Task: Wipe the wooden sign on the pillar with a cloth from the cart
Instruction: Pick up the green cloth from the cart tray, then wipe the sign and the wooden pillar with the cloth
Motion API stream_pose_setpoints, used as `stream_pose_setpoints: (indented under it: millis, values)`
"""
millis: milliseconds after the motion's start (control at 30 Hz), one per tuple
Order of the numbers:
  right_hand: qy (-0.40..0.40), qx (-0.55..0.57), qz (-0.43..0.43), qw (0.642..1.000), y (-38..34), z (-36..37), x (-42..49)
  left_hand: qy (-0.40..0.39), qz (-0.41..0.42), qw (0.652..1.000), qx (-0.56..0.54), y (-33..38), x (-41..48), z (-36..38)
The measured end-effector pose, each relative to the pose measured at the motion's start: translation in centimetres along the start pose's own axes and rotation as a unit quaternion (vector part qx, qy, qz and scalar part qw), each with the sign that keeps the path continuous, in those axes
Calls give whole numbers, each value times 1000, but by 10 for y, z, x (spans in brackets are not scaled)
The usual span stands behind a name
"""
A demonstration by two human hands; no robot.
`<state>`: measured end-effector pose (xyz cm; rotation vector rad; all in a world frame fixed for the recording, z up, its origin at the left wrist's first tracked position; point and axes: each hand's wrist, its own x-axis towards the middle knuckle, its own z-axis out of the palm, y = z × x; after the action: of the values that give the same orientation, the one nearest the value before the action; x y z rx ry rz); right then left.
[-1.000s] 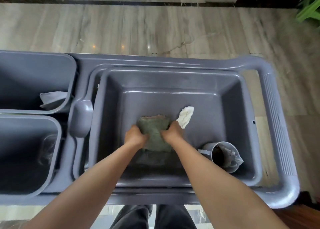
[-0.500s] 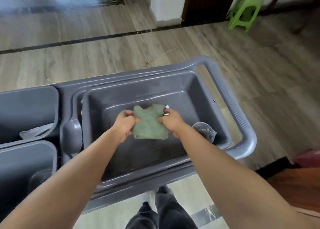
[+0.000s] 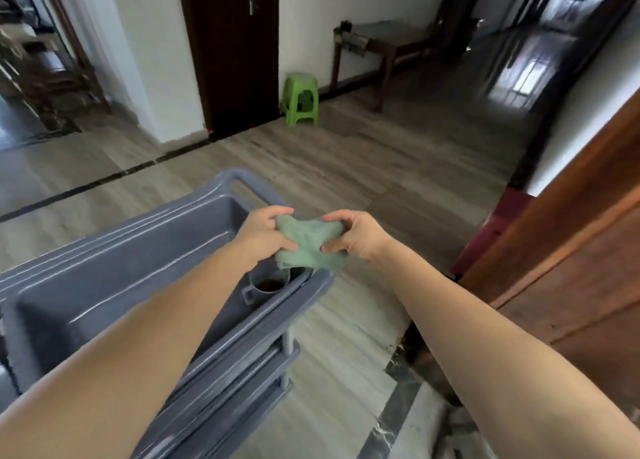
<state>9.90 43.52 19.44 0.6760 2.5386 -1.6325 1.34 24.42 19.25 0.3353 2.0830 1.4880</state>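
A crumpled green cloth (image 3: 308, 242) hangs in the air between my two hands, above the right end of the grey plastic cart (image 3: 145, 250). My left hand (image 3: 265, 236) grips its left side and my right hand (image 3: 353, 236) pinches its right side. Brown wooden panelling (image 3: 568, 257) rises at the right edge of the view; I cannot tell whether it is the sign or the pillar.
A grey cup (image 3: 268, 282) sits in the corner of the cart's tub, just under the cloth. A green plastic stool (image 3: 299, 98) stands by a dark door (image 3: 230, 49), with a wooden bench (image 3: 384, 46) beyond. Open wood-pattern floor lies ahead.
Both hands lifted the green cloth out of the cart's tub and carried it up and to the right. My view rose from the tub to the room and swung right.
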Motion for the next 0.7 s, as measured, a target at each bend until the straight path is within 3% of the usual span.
stream_pose_setpoints:
  millis: [133,233,333,533,700]
  values:
    - [94,-106,3,990,32,-101,-82,-31,103,986,131,54,-14,107]
    - [130,-257,11,958,53,-187,-165,-79,185,957,210,99,-48,205]
    - [202,-320,20,926,74,-267,-249,-112,269,927,238,142,-90,299]
    - [344,-242,62,905,103,-396,-402,-215,378,867,244,238,-169,430]
    - [453,-128,30,882,101,-464,-482,-258,418,850,192,319,-209,498]
